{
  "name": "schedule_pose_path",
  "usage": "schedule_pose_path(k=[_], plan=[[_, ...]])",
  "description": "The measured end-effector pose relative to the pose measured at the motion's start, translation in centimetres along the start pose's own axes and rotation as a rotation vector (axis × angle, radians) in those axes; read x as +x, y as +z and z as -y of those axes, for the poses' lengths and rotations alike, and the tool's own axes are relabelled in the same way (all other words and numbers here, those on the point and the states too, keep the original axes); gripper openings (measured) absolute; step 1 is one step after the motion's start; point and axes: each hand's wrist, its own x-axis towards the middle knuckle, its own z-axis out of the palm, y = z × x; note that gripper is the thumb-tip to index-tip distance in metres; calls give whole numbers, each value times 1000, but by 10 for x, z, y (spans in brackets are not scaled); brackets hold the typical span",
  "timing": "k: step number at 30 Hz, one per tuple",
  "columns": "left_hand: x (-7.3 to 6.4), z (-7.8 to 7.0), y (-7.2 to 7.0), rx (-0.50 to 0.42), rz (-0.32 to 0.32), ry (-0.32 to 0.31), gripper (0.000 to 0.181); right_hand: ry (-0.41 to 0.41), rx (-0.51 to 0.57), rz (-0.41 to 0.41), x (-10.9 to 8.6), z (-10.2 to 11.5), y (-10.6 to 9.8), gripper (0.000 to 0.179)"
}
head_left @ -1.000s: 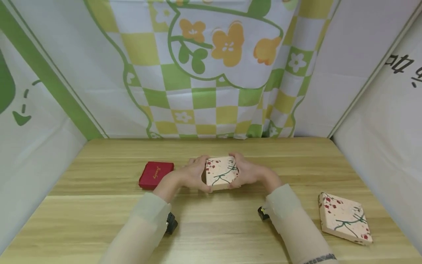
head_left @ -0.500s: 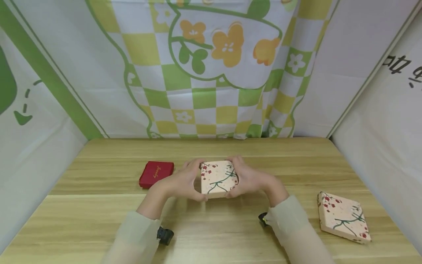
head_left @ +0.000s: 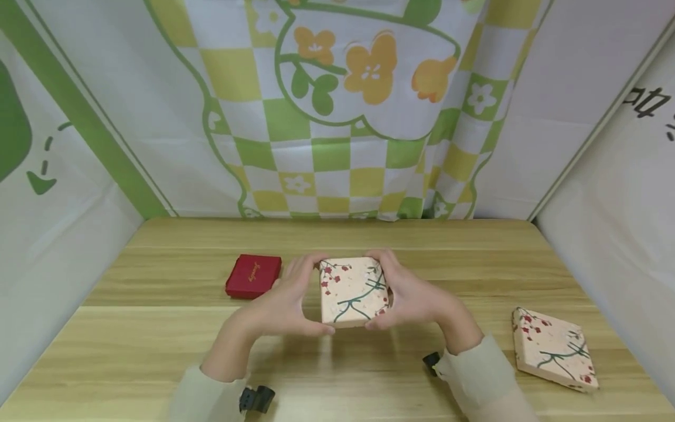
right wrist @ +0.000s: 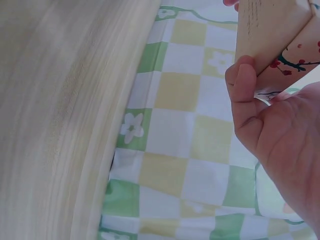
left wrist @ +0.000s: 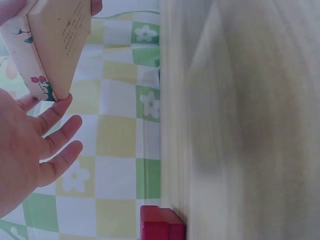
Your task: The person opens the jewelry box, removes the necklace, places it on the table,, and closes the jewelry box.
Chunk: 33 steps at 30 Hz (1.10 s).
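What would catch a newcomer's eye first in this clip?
Probably the flowered box in the middle, held above the table between the left hand and the right hand. Behind it hangs a bright green, yellow and white checked cloth. Next come the small red box left of the hands and a matching flowered box on the table at right.
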Motion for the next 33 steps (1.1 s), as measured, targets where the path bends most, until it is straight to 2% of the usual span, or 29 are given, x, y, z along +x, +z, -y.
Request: schedule_pose_path(k=[3, 7, 14, 18, 26, 33], plan=[[-5, -1, 3, -36, -14, 23, 111, -26, -5, -23, -6, 4, 3, 105], [-9, -1, 8, -85, -19, 12, 113, -29, -6, -45, -12, 6, 4, 106], [-12, 6, 19, -204, 47, -30, 125, -20, 4, -54, -16, 8, 10, 107], [-16, 9, 23, -271, 67, -48, 124, -31, 10, -53, -16, 10, 14, 107], [-20, 17, 21, -385, 81, 35, 115, -36, 57, -47, -16, 11, 18, 107], [-19, 20, 18, -458, 77, 58, 107, -39, 111, -52, -14, 10, 18, 107]])
